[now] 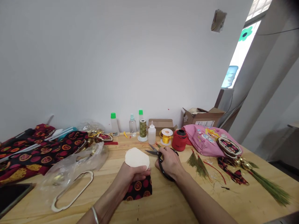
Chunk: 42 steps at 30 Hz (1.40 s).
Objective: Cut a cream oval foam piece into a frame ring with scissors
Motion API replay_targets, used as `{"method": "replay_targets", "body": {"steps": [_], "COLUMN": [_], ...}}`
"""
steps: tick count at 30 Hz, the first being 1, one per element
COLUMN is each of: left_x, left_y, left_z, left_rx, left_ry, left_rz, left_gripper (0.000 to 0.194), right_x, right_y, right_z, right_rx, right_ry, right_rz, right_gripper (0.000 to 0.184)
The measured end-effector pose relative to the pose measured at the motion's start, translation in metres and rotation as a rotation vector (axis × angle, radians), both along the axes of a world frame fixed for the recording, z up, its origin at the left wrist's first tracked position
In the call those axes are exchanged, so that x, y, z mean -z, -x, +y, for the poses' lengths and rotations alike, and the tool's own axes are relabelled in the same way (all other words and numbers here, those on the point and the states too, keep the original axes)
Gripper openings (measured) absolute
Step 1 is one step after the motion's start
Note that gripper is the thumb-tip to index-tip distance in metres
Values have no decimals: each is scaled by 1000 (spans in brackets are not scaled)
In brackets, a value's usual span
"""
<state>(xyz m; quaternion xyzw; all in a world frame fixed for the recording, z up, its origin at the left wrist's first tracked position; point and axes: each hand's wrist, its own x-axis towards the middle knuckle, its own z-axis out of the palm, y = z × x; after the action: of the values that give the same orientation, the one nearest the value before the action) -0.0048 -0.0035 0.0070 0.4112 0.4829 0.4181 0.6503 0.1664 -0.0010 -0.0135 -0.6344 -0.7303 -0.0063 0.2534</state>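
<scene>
A pale, scallop-edged plate (137, 158) is held by the left hand (130, 174), the thumb being pressed against its near edge. A piece of dark cloth (140, 188), printed with round motifs, is gripped in the same hand and is seen hanging just on the near side of the plate. The plate is thus placed at the far end of the left hand and to the left of the right hand (170, 161), from which it is kept apart. Just to the right of the plate, black-handled scissors (159, 155) are grasped by the right hand, with the fingers curled over the handles; the blades are pointed toward the plate and are not seen touching it.

On the table (105, 193), a slim wooden frame (54, 205) is laid to the left of the plate and nearer the camera, with a clear plastic bag (95, 157) beside it. Beyond the plate, a green thread spool (143, 129) and a white squeeze bottle (151, 135) are stood. Beyond it and to the right, a yellow thread spool (166, 138) and a red thread cone (179, 141) are set, and green tassels (201, 168) are spread well to its right.
</scene>
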Motion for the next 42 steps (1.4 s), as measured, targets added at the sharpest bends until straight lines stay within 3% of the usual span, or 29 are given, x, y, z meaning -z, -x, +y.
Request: {"method": "replay_targets", "body": {"steps": [5,9,17,24,30,34,38,42], "left_x": [-3,-7,-1,-3,-4,-6,-4,-4], "left_y": [0,1,-1,-2,-6,-3,2,-1], "left_z": [0,0,1,0,-5,-2,2,-1], "left_rx": [-80,-70,-44,-101,-21,-96,-62,-21], "left_ry": [1,26,-6,-33,-12,18,26,38], "left_rz": [-63,-41,11,8,57,-3,-18,41], "left_gripper": [15,12,15,13,16,13,14,18], "right_x": [0,1,-2,-1,-2,-2,-3,-4], "right_y": [0,4,-6,5,-3,0,7,0], "right_z": [-5,-6,-2,-7,-1,-8,-10,-4], "right_rx": [-59,-96,54,-93,83,-16,-110,-6], "right_ry": [-38,-29,16,23,56,12,26,66], "right_rz": [-11,-38,-40,-64,-21,-24,-63,-52], "right_gripper": [19,17,18,18,18,19,19,18]}}
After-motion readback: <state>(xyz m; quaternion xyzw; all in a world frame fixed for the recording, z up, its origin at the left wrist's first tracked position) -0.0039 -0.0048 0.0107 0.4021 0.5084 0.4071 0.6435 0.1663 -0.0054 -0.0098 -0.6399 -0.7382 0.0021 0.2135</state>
